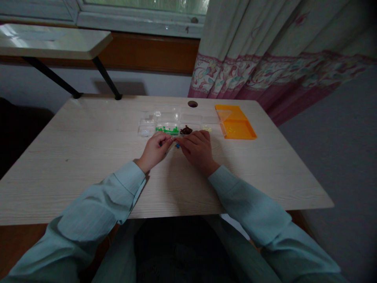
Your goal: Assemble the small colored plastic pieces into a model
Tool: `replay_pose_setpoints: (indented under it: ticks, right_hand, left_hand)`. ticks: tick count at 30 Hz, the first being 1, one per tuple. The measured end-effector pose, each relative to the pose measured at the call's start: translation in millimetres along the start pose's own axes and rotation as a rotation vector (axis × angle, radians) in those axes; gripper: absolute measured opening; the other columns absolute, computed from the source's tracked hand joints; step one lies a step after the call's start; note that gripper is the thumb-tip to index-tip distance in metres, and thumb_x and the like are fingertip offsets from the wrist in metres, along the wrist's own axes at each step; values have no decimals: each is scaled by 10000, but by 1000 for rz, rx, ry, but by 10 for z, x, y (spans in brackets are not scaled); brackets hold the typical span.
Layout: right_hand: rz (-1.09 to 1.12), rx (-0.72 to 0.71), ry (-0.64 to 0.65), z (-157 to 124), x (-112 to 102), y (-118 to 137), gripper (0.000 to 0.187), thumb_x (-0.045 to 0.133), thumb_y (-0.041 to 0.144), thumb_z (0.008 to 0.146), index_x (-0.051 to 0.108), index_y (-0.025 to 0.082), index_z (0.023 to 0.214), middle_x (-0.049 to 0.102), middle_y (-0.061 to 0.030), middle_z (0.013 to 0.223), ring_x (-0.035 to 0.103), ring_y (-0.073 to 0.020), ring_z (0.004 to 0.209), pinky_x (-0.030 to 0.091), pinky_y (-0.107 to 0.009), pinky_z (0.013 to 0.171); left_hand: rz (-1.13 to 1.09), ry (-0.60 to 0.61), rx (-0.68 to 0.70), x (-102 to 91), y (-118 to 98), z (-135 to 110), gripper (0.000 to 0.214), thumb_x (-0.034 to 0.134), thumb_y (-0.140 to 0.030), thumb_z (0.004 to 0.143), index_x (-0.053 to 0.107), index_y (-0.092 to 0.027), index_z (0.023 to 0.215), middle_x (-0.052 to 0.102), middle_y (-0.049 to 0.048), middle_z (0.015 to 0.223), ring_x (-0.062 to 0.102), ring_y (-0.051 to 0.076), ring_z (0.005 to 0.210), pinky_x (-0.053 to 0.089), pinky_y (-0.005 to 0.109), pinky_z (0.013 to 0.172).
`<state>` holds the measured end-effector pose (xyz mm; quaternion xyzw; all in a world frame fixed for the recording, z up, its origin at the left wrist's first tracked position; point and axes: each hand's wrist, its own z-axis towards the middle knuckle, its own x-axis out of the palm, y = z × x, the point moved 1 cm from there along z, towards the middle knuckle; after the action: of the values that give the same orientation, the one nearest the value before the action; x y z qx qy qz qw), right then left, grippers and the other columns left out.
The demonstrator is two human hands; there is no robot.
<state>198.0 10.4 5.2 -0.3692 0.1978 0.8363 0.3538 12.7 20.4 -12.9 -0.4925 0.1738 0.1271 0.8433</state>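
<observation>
My left hand (156, 150) and my right hand (198, 149) meet above the table, fingertips pinched close together. Whatever lies between the fingertips is too small to make out. Just below them shows a small blue piece (177, 146). Right behind my hands stand clear plastic boxes with open lids. One holds small green pieces (167, 130), another dark brown pieces (186, 130), and a third pale yellow pieces (207, 128), partly hidden by my right hand.
An orange tray (240, 122) with a few yellowish bits lies at the back right. A small clear box (146, 127) stands left of the green pieces. The wooden table (97, 145) has a round cable hole (193, 103) and a raised shelf (59, 41) at the back left. A curtain (229, 59) hangs behind.
</observation>
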Motion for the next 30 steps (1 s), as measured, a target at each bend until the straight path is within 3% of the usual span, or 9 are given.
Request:
replay_pose_setpoints:
  ticks: [14, 20, 24, 30]
  right_hand:
    - [-11, 26, 47, -6, -2, -14, 215, 537, 252, 932, 698, 282, 1071, 711, -33, 937, 545, -193, 927, 302, -386, 886]
    - [-79, -58, -8, -12, -27, -16, 210, 518, 247, 943, 681, 260, 1076, 709, -19, 910, 525, -183, 898, 293, -387, 893]
    - [-112, -89, 25, -6, -48, 0, 213, 498, 252, 955, 673, 273, 1073, 699, -16, 893, 521, -179, 898, 272, -389, 919]
    - [-80, 26, -40, 16, -104, -139, 202, 521, 287, 941, 673, 295, 1074, 698, -24, 934, 549, -191, 920, 291, -405, 923]
  left_hand:
    - [10, 12, 26, -5, -16, 1, 272, 554, -425, 910, 705, -206, 852, 585, 33, 775, 546, 169, 803, 445, 301, 720]
    - [-2, 7, 38, -9, -41, 6, 253, 560, -396, 907, 707, -198, 851, 573, 32, 761, 543, 168, 780, 438, 301, 701]
    - [-16, 81, 48, 8, -54, 0, 274, 556, -411, 907, 703, -194, 826, 593, 37, 759, 554, 167, 771, 446, 307, 716]
    - [28, 93, 76, -3, -48, -5, 234, 568, -393, 903, 720, -216, 896, 629, 52, 818, 574, 183, 827, 459, 332, 767]
